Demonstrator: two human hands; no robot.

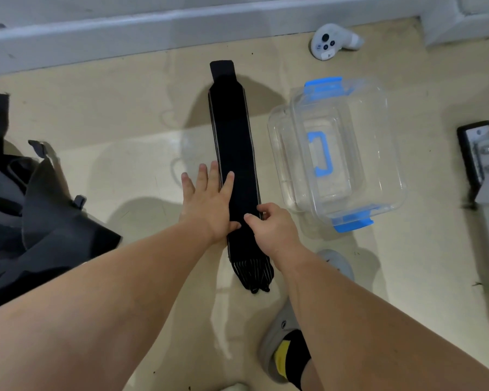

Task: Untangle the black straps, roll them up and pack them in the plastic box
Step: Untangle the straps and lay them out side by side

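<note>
Head view: a black strap (233, 142) lies flat and straight on the beige floor (119, 114). It runs from a narrow tab end close to the grey ledge (153, 26) at the far wall back toward the person. Its near end is striped and bunched, just left of the right forearm.

The left grip (209, 201), a bare hand, is spread apart with straight fingers and lies palm down. The first finger and the thumb rest on the strap, while the other fingers lie on the floor just beside the strap's left edge. The right grip (271, 224) is curled together on the strap's right edge, thumb on top of the fabric and fingers bent over the side, pinching it. The two thumbs almost meet on the strap.

The clear plastic box (395, 176), with blue clips at its far and near ends, sits on the floor just right of the strap, apart from it. A blue handle shows through it, and I cannot tell whether the lid is on.

A white controller (326, 43) lies near the ledge, beyond the box. A dark bag (40, 221) fills the left edge. A metal bracket (480, 156) stands at the right edge. A foot (283, 342) in a grey slipper and black sock shows below the right forearm
</note>
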